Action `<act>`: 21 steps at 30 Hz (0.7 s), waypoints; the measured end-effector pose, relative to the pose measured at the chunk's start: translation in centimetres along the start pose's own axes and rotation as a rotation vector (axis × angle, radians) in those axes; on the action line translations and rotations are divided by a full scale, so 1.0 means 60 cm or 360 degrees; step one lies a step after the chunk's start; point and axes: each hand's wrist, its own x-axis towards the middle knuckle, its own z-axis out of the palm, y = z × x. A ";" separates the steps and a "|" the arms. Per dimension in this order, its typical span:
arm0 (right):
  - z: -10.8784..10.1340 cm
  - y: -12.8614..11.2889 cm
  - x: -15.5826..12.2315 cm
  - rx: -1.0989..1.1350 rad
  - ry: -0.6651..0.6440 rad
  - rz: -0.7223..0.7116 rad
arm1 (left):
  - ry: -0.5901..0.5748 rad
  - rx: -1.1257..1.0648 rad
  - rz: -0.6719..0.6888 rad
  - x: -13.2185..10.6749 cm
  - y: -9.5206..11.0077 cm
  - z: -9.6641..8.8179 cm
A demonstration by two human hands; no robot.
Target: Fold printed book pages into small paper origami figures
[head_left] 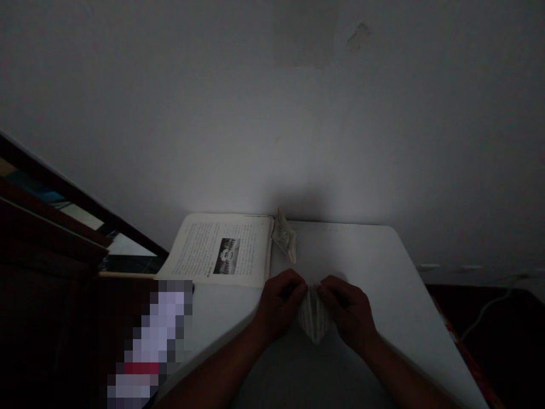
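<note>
My left hand [279,304] and my right hand [347,309] meet over a small folded piece of printed paper [314,318] on the white table [383,272]. Both hands have fingers curled and pinch the paper's upper edges, the left from the left side, the right from the right. The paper's pointed lower end shows between my wrists. A second folded paper piece [284,237] stands just beyond my hands, next to an open book [221,249] with text and a small photo.
A plain grey wall rises right behind the table. Dark shelving or furniture [51,227] fills the left side. A blurred-out object [149,346] lies at the table's near left. A cable [485,309] runs across the dark floor at right.
</note>
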 end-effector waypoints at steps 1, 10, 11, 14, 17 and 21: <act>0.000 0.001 0.000 0.0003 0.0009 -0.0002 | 0.0009 0.0005 -0.0005 0.000 0.000 0.000; 0.002 0.002 -0.002 0.0019 0.0024 0.0079 | 0.0010 0.0050 -0.0071 0.000 0.002 0.002; 0.003 0.003 -0.003 0.0047 0.0046 0.0113 | 0.0025 0.0072 -0.0095 0.000 0.002 0.002; 0.004 0.004 -0.006 0.0121 0.0104 0.0154 | 0.0126 0.0101 -0.0177 0.000 -0.002 0.003; 0.002 0.004 -0.006 0.0068 -0.0006 0.0081 | 0.0214 0.0003 -0.0255 -0.002 -0.006 -0.001; -0.004 0.006 -0.003 0.0149 0.0098 0.0124 | -0.0041 -0.0131 -0.0098 -0.007 0.000 -0.015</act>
